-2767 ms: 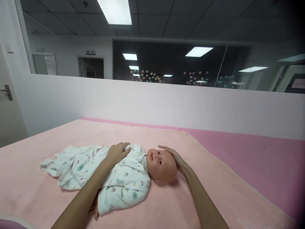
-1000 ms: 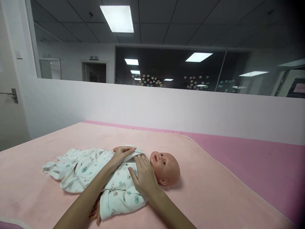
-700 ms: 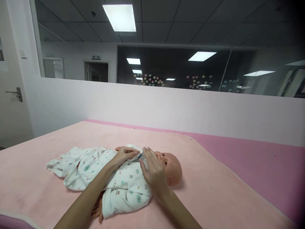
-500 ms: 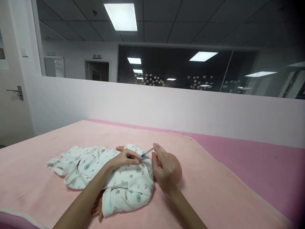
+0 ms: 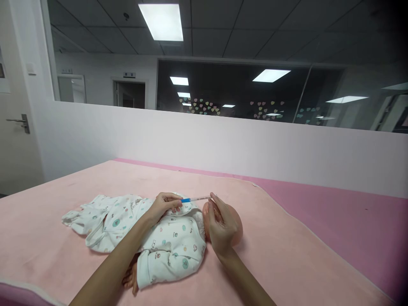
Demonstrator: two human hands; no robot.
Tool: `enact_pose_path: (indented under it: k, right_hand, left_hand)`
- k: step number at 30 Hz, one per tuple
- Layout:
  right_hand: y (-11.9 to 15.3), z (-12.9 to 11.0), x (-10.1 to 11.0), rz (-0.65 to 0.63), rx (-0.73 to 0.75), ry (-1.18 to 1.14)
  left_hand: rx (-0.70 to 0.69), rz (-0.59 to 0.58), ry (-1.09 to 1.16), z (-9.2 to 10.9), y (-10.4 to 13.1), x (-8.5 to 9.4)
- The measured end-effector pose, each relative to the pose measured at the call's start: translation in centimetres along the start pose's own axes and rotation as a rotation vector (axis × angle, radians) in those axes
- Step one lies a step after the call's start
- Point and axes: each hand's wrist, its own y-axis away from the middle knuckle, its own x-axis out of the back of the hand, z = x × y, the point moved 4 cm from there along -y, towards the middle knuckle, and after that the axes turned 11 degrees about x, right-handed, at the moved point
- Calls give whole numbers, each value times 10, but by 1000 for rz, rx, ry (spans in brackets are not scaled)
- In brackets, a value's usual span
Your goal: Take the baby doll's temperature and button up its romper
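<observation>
Thin thermometer [image 5: 196, 198], clear stem with a blue end, was held level just above the doll's chest and chin. Blue end pointed toward the left hand, clear tip toward the right hand. Right hand [image 5: 221, 226] pinched the clear tip between thumb and fingertips, grip narrow and closed on the stem; the palm covered most of the doll's face. Left hand [image 5: 163, 206] rested on the upper chest of the doll [image 5: 168, 242], fingers curled at the collar of the romper, touching or just beside the blue end; could not tell if that grip actually closed on the thermometer or only on fabric.

Doll lay on its back, head [image 5: 235, 227] to the right, legs to the left. It wore a white romper [image 5: 117, 219] with small coloured prints; one bare doll hand [image 5: 130, 281] stuck out of the near sleeve by the person's left forearm. Romper legs lay flat and rumpled at the far left.

All of it sat on a light pink blanket [image 5: 287, 263] spread over a darker pink desk [image 5: 344, 216]. Low white partition wall [image 5: 242, 146] ran behind the desk, dark glass window [image 5: 236, 91] with heart stickers above it. Door handle [image 5: 19, 122] at far left, ceiling light panel [image 5: 161, 21] overhead.
</observation>
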Motion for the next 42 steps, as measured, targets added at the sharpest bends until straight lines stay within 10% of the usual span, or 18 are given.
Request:
enact_pose_path:
  k: [42]
  right_hand:
    - [-1, -12, -3, -192, 183, 86]
  left_hand:
    - [-16, -155, 427, 1, 5, 9]
